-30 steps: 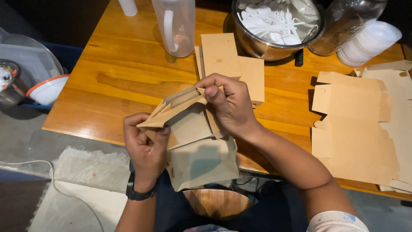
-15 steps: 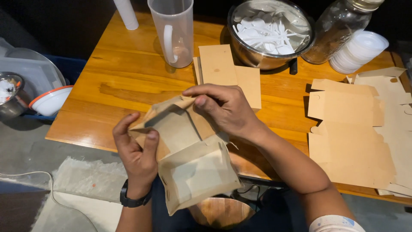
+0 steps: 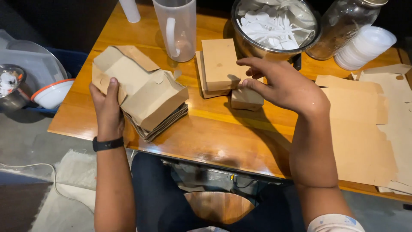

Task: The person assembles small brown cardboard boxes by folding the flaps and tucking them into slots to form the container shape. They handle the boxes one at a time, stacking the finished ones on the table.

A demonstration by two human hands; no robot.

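My left hand (image 3: 107, 109) grips the left wall of an opened brown cardboard box (image 3: 141, 88), thumb inside it. The box sits tilted on a small stack of nested boxes (image 3: 165, 122) near the front left edge of the wooden table (image 3: 223, 137). My right hand (image 3: 281, 83) reaches out over the middle of the table with fingers apart and nothing in it. It hovers by a stack of flat folded cardboard blanks (image 3: 216, 64), and its thumb is just above a smaller folded piece (image 3: 245, 99).
A clear plastic jug (image 3: 178, 30), a steel bowl of white plastic spoons (image 3: 274, 25), a glass jar (image 3: 343, 25) and stacked white cups (image 3: 365, 45) line the back. Flat cardboard sheets (image 3: 365, 129) cover the right side. A white bowl (image 3: 51, 94) sits off the table's left.
My right hand let go of the box and moved right and forward to the flat blanks. My left hand carried the opened box to the left onto the nested stack.
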